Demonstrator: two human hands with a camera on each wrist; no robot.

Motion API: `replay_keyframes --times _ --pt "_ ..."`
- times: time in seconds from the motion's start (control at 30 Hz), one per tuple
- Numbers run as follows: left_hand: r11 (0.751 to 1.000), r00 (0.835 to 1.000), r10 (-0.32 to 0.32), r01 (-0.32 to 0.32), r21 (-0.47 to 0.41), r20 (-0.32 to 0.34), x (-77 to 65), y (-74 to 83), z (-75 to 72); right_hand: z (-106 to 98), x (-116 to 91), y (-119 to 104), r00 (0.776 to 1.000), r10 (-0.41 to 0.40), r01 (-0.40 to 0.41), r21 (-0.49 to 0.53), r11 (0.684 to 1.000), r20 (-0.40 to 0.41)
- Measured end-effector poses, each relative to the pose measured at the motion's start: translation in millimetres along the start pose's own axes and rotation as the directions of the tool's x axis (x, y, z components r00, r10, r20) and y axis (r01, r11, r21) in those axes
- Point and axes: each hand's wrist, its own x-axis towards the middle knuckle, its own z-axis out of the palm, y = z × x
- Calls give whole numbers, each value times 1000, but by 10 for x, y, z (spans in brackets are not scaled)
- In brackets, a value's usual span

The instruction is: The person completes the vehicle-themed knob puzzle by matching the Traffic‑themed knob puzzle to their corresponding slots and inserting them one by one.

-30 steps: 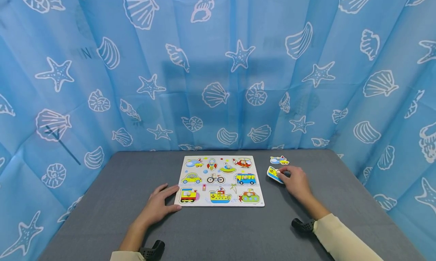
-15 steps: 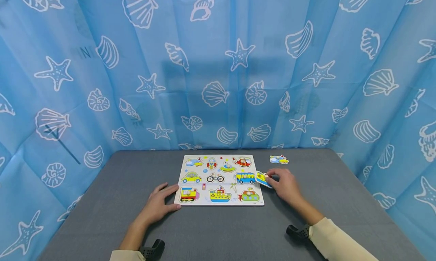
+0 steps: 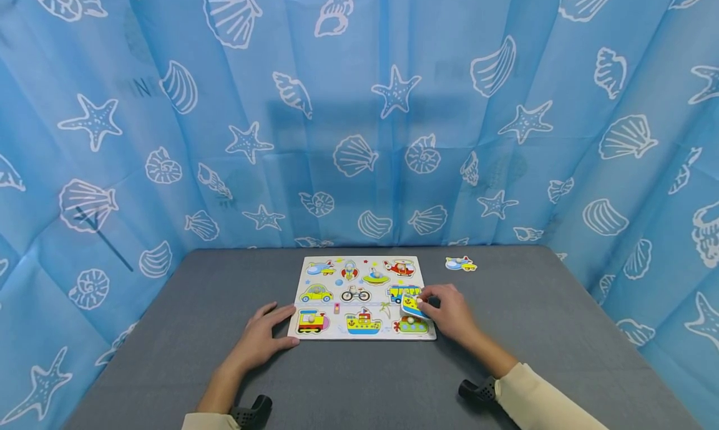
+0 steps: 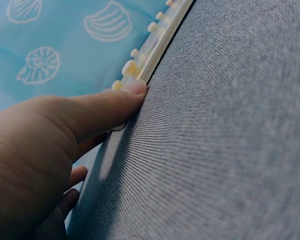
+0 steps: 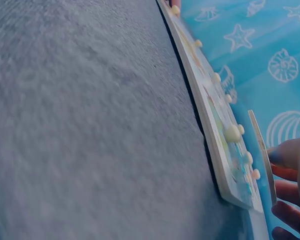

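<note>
A white peg puzzle board [image 3: 337, 337] with vehicle pictures lies flat mid-table. My left hand [image 3: 260, 341] rests at its left edge, thumb by the near corner; in the left wrist view the thumb [image 4: 115, 107] lies against the board's side. Between thumb and fingers, my right hand [image 3: 456, 314] pinches a boat puzzle piece [image 3: 411, 305] by its knob. Tilted, the piece hovers over the board's right side, partly covering the bus piece [image 3: 399, 291] and submarine piece [image 3: 405, 326]. In the right wrist view the boat piece shows edge-on, apart from the board. The printed boat recess [image 3: 363, 324] holds no knobbed piece.
An airplane puzzle piece [image 3: 460, 264] lies on the grey table [image 3: 359, 386] beyond the board's right side. The printed airplane recess [image 3: 320, 268] shows no knob. Behind the table hangs a blue shell-patterned curtain [image 3: 337, 105].
My right hand has carried the boat piece leftward from the table beside the board to over the board's right part. The left hand and the board stay put.
</note>
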Motion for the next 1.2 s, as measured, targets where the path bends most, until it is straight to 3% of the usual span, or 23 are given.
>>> replay_keyframes --times 0.3,0.83,1.2 --pt "1000 1000 7 -7 7 -8 -6 3 4 93 -3 -166 998 2 -4 35 999 57" --pt "1000 1000 7 -7 0 -3 1 -9 2 309 -45 -380 985 -158 153 63 986 74" --pt "1000 1000 2 -2 5 -2 1 4 0 414 -1 -537 969 -223 217 71 974 104"
